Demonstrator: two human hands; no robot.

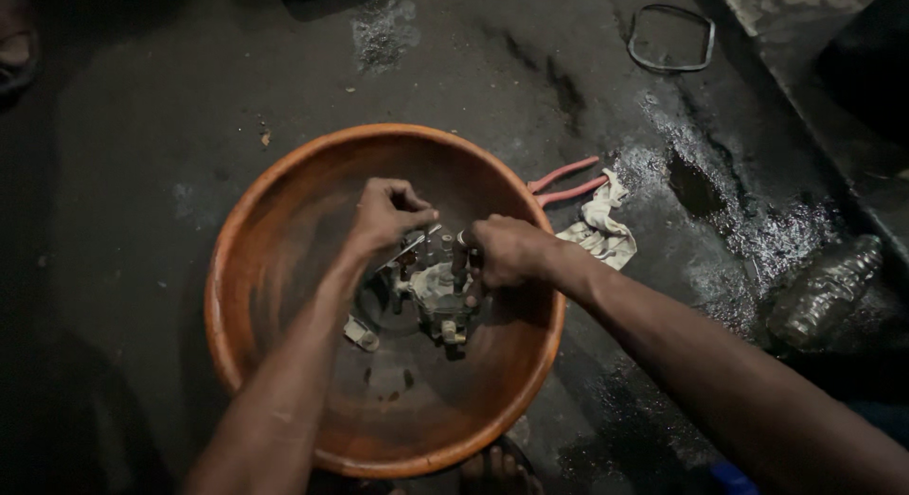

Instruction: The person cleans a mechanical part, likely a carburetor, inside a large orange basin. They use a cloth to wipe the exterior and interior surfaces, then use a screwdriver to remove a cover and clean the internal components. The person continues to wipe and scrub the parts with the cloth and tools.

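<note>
A wide orange-brown basin [284,202] sits on a dark, oil-stained floor [142,126], and both of the person's hands work over its middle. Inside the basin, slightly right of its centre, stands a small grey metal engine part that looks like a carburettor [440,301], with short posts and fittings sticking up from its top. A small pale piece [361,333] lies on the basin's bottom just left of the carburettor.

The left hand [386,214] is curled over the upper left of the carburettor, thumb and forefinger pinched on a slim silvery tool [409,246] whose shaft slants down to the left; what kind of tool it is cannot be told. The right hand [507,249] is closed in a loose fist on the carburettor's upper right side, gripping it, with fingers wrapped around one of the upright posts.

Outside the basin, just beyond its right rim, a crumpled off-white rag [601,225] lies on the floor. Two pink-red handles [566,181] of a plier-like tool poke out from under the rag, touching the basin's rim. Further up and right of the basin lies a thin dark gasket-like loop [670,38] with rounded corners. Well to the right of the basin, a clear plastic bottle [822,291] lies on its side beside a wet, shiny patch of floor; no label shows on it. Toes of a bare foot [492,468] show just below the basin's near rim.
</note>
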